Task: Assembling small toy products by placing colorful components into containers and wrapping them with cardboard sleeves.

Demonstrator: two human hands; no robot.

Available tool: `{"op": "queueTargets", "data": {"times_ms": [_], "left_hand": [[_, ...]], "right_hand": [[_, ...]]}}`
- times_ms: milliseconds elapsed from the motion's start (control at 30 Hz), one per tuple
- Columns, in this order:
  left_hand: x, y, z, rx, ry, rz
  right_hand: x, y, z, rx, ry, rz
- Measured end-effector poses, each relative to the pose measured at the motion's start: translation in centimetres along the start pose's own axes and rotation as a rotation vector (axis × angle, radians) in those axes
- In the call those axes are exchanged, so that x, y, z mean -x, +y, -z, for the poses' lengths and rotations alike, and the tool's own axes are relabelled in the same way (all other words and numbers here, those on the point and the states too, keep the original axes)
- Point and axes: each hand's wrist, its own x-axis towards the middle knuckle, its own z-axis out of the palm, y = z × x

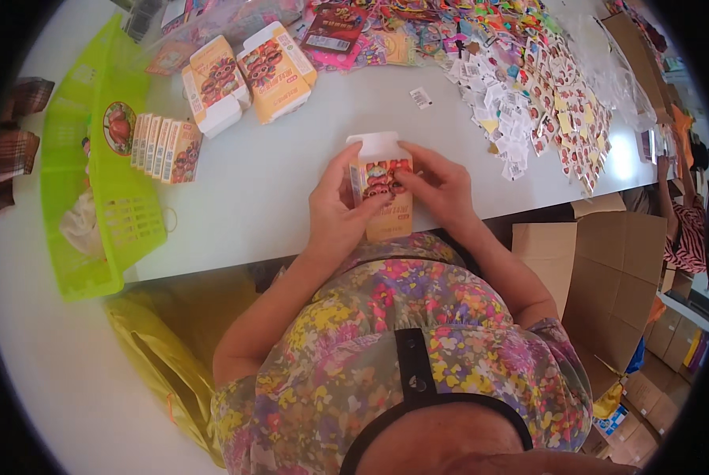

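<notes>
Nearest us is the flowered garment (354, 301), with its dark neckband (414, 360) below. Beyond it, at the table's near edge, we see the small carton (390, 223) held between both hands, its white flap (380, 143) standing up at the far end. Our left hand (339, 202) pinches its left side, thumb across the printed front; our right hand (443, 188) pinches the right side, thumb also on the front. We cannot tell how the fingers behind it lie.

From here, we judge that too hard a squeeze from the two thumbs could dent the thin-looking front, and a flap pushed at a slant could crease. A loosened grip could let the carton slip over the table (275, 190) edge.

We count one carton in hand, two larger yellow boxes (214, 83), one green basket (69, 158), and about five cartons in the standing row (167, 150), overlap making that unsure. One label (420, 97) lies alone; the heaped labels (505, 119) and sticker packets (568, 119) are too many and too overlapped for us to count.
</notes>
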Motion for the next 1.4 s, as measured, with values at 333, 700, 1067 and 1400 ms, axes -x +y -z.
{"op": "queueTargets", "data": {"times_ms": [333, 700, 1067, 1400], "left_hand": [[0.3, -0.8, 1.5, -0.331, -0.121, -0.170], [-0.7, 1.8, 1.7, -0.316, -0.013, 0.092], [-1.2, 2.7, 2.5, 0.098, -0.041, 0.320], [0.4, 2.7, 3.6, -0.223, -0.244, 0.073]], "right_hand": [[-0.8, 0.6, 1.7, -0.030, -0.293, 0.121], [-1.3, -0.8, 2.0, -0.012, -0.314, -0.033], [-3.3, -4.2, 2.5, 0.075, -0.467, -0.241], [0.2, -3.2, 2.3, 0.024, -0.443, -0.014]]}}
